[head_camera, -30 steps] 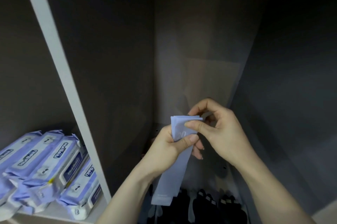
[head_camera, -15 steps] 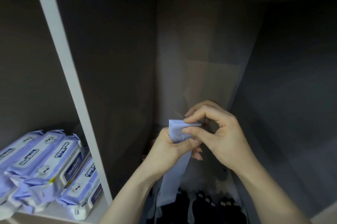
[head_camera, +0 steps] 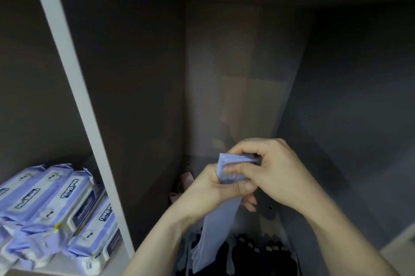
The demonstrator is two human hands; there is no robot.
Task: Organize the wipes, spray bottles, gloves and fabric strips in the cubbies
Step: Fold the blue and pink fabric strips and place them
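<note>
dark gloves [head_camera: 258,253] lie low in the near right cubby | pale lilac fabric strip [head_camera: 215,230], thin, top folded into a wad, tail hung down, is held above them | left hand [head_camera: 208,188] thumb pinches the fold | right hand [head_camera: 274,172] fingers pinch the wad | wipes packs [head_camera: 67,204] stacked in left cubby beyond white divider [head_camera: 74,87]

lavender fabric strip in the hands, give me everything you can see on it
The fabric strip is a pale lavender band of thin, soft-looking cloth. Its upper end is folded over into a small layered packet with faint print on it, held in front of the right-hand cubby. The left hand grips the packet from below, thumb across its front; the right hand pinches its top edge. The unfolded tail hangs down past the left wrist toward dark items at the cubby floor.
</note>
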